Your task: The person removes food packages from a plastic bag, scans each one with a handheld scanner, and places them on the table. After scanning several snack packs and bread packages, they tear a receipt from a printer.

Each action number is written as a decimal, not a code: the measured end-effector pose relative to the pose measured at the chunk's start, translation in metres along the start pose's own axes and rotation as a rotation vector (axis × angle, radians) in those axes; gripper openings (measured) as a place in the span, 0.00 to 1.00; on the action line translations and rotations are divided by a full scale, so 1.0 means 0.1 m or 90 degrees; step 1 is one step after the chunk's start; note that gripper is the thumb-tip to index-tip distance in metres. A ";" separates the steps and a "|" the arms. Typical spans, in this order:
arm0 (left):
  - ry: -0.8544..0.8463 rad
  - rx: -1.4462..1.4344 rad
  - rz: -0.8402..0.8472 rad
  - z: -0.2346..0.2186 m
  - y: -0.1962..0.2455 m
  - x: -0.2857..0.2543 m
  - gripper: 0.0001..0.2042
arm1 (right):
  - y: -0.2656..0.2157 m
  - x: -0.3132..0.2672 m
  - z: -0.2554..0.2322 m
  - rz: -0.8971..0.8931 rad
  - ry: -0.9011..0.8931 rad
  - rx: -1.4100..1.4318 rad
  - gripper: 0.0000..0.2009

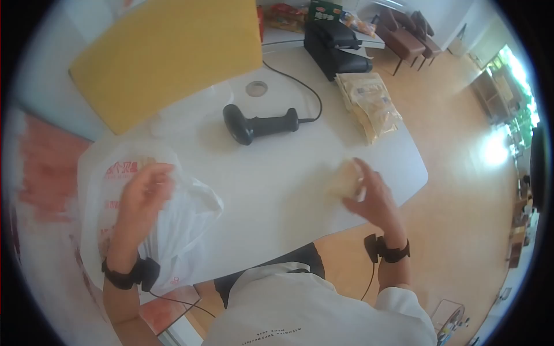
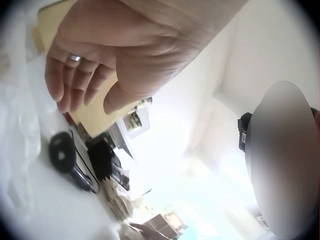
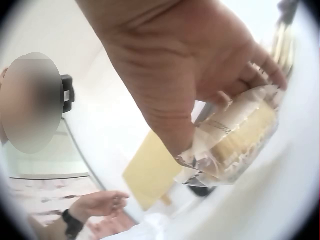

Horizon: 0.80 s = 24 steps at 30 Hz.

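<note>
My right hand (image 1: 375, 199) holds a pale yellow wrapped pastry (image 3: 245, 132) over the right side of the white table (image 1: 259, 196). Clear, crinkled film covers the pastry, and fingers and thumb grip it from opposite sides. On the left, my left hand (image 1: 144, 190) hovers over a white plastic bag (image 1: 184, 225) with red print. Its fingers hang loosely bent with nothing between them, as the left wrist view shows. Further back, a black barcode scanner (image 1: 259, 124) lies on its side, its cable running toward the rear.
Flat clear-and-beige packets (image 1: 369, 104) lie at the table's right edge. Behind them stands a black printer-like machine (image 1: 337, 46). A large yellow panel (image 1: 173, 55) rises at the back left. Brown chairs (image 1: 401, 34) stand on the floor beyond.
</note>
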<state>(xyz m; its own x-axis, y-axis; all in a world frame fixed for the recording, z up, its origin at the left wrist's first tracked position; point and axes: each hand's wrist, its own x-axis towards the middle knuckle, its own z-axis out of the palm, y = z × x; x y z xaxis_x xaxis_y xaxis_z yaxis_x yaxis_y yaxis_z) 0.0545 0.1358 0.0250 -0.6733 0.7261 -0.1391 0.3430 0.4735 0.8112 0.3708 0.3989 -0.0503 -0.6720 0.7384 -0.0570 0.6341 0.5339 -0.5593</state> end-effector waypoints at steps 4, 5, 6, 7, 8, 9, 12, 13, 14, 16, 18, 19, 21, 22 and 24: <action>-0.240 -0.202 -0.048 0.43 0.05 -0.01 0.16 | -0.71 0.24 0.36 -0.418 -0.052 0.145 0.41; -0.289 -0.315 -0.098 0.55 0.00 0.01 0.19 | -0.91 0.32 0.43 -0.481 -0.081 0.168 0.42; -0.336 -0.429 -0.144 0.61 -0.01 0.01 0.21 | -1.09 0.38 0.51 -0.489 -0.085 0.171 0.42; -0.326 -0.430 -0.146 0.61 0.01 0.00 0.21 | -1.26 0.43 0.60 -0.530 -0.101 0.179 0.44; -0.303 -0.447 -0.149 0.61 0.03 -0.01 0.23 | -1.36 0.48 0.63 -0.572 -0.118 0.186 0.46; -0.281 -0.464 -0.151 0.59 0.04 0.00 0.24 | -1.41 0.54 0.61 -0.581 -0.122 0.189 0.46; -0.190 -0.436 -0.154 0.32 -0.07 -0.02 0.23 | -1.46 0.83 0.56 -0.602 -0.080 0.117 0.52; -0.141 -0.406 -0.120 0.24 -0.10 -0.04 0.22 | -1.38 1.00 0.57 -0.578 -0.058 0.090 0.54; -0.129 -0.407 -0.125 0.17 -0.15 -0.04 0.22 | -1.33 1.13 0.58 -0.528 -0.023 0.007 0.52; -0.024 -0.405 -0.094 0.05 -0.23 -0.02 0.20 | -1.19 1.36 0.73 -0.403 -0.020 -0.103 0.49; 0.048 -0.363 -0.097 0.01 -0.22 0.01 0.22 | -1.07 1.50 0.88 -0.364 -0.013 -0.168 0.47; 0.077 -0.343 -0.119 -0.02 -0.27 0.04 0.23 | -1.06 1.56 0.93 -0.329 -0.051 -0.175 0.45; 0.129 -0.321 -0.150 -0.11 -0.38 0.07 0.24 | -1.05 1.64 1.06 -0.316 -0.098 -0.176 0.43; 0.133 -0.320 -0.153 -0.12 -0.42 0.10 0.24 | -1.02 1.66 1.12 -0.324 -0.069 -0.163 0.41; 0.150 -0.322 -0.160 -0.11 -0.44 0.15 0.24 | -0.98 1.73 1.16 -0.343 -0.047 -0.148 0.39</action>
<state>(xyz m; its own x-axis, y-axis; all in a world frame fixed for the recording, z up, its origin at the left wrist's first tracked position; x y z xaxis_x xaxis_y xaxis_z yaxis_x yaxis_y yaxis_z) 0.0220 0.1200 -0.0062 -0.8399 0.4656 -0.2790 -0.1603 0.2783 0.9470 0.1486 0.4264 -0.1014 -0.9421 0.3120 0.1230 0.2578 0.9083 -0.3294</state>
